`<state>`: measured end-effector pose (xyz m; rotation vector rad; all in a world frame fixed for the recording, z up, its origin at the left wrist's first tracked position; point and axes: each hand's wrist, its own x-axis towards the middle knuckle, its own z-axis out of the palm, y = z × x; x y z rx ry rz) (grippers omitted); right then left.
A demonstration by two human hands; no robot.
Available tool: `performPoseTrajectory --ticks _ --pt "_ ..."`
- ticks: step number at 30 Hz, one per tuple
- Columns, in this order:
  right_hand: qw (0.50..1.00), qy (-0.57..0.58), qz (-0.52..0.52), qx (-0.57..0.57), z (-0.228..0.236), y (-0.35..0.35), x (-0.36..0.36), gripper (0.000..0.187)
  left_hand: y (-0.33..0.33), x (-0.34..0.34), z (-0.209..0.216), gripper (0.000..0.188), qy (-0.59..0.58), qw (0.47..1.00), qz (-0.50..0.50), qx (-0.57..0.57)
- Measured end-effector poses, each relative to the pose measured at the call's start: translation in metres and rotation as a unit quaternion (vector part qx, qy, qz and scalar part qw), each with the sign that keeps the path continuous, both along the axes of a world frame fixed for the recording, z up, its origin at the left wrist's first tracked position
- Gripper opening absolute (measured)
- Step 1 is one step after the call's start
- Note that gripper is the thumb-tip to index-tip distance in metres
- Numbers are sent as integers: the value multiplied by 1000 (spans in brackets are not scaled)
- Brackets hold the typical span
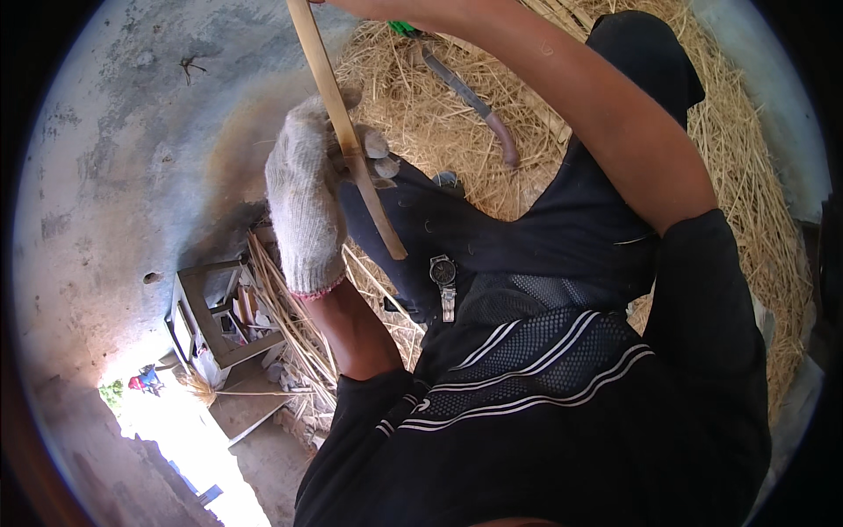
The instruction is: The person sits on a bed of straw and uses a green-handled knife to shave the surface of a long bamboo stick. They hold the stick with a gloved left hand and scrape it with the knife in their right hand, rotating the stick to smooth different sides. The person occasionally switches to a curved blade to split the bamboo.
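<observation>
My left hand [303, 180], in a whitish knitted glove with a reddish cuff, is closed round a long, flat, pale strip that looks like split bamboo [327, 75]. The strip slants from the top edge down past the glove, and its lower end lies over my dark trouser leg. My bare right arm reaches across to the top edge. There my right hand [362, 7] is close beside the strip's upper part, its fingers mostly cut off by the frame. A long-bladed knife with a brown handle [499, 133] lies on straw beyond my knees.
Loose straw [404, 83] spreads ahead and to the right. A wristwatch [443, 274] rests on my lap. Left of me are a stained wall [123, 158], a bundle of thin sticks [285, 303] and a wooden frame [206, 307] with scraps. Something green [404, 29] shows near my right forearm.
</observation>
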<state>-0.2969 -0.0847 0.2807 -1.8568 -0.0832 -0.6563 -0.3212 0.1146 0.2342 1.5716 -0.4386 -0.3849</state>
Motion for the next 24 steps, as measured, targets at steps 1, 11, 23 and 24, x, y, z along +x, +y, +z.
performPoseTrajectory --ticks 1,11,23,24 --pt "1000 -9 8 12 1 1 0 34 -3 0 5 47 -2 1000 -5 13" --pt "996 -80 -24 29 -9 2 19 38 -6 -19 34 24 30 993 67 93" --pt "927 -261 -68 -259 -36 34 3 20 -4 -22 51 35 93 987 36 -127" --pt "927 -257 -85 -259 -36 36 4 19 -3 -24 52 36 114 984 22 -136"
